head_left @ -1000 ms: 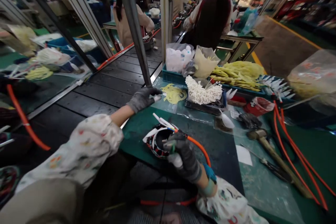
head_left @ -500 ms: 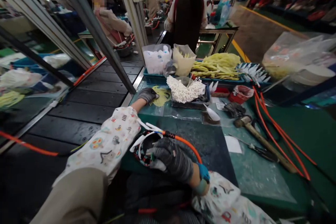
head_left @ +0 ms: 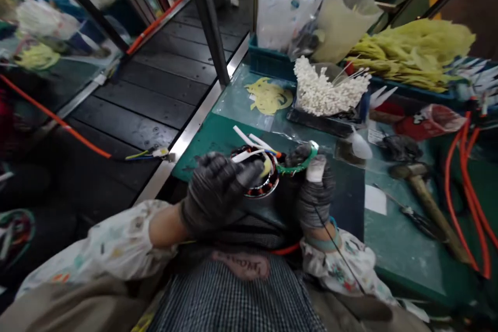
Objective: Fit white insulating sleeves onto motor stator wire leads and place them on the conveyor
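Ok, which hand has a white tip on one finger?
The right hand: its gray glove has a white tip on one finger. The left hand shows no white tip.

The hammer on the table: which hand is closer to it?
The right hand is nearer, to the left of the hammer in view. The left hand is farther, on the other side of the right hand.

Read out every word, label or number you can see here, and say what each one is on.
Pink patch on the checked clothing: dark letters, too blurred to read.
Small paper slip: print too small to read.
Red plastic bag: white marks, too blurred to read.
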Motion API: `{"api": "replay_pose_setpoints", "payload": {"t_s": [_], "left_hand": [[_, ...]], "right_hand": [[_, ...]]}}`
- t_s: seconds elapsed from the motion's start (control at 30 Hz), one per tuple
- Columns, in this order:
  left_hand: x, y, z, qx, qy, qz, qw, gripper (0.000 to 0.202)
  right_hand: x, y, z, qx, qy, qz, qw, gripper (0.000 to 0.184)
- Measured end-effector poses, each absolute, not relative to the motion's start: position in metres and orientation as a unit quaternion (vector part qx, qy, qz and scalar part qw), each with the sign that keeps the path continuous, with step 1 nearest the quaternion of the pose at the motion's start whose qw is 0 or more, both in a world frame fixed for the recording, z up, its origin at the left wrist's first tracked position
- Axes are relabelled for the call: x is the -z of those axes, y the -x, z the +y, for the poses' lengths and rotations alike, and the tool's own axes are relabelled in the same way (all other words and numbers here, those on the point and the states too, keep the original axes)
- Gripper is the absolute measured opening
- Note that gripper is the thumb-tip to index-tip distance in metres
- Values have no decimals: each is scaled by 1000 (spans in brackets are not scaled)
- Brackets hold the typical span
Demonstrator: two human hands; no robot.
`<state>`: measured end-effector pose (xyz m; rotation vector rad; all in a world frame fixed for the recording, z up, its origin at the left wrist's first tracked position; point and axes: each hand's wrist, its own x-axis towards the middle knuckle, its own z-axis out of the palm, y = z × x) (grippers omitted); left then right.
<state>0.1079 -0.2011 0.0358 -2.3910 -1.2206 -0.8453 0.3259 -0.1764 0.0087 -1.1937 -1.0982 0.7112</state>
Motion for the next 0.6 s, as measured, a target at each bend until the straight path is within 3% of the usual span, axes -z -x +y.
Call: {"api": "replay_pose_setpoints", "payload": {"t_s": [0.17, 0.3, 0.4, 0.5, 0.6], "left_hand": [[4, -117, -230, 233, 878, -401, 120, 44], [-6, -130, -233, 183, 877, -441, 60, 37], [-11, -141, -239, 216, 835, -497, 101, 28], [0, -136, -239, 281, 808, -487, 175, 22], [13, -113, -234, 325, 850, -381, 164, 24]], "right_hand": [[-9, -330, -174, -291, 548, -497, 607, 47], [-8, -331, -179, -247, 524, -553, 598, 46], [-10, -334, -186, -225, 460, -607, 608, 31], [-17, -336, -189, -196, 384, -722, 542, 20], [-22, -333, -189, -128, 334, -830, 429, 20]]}}
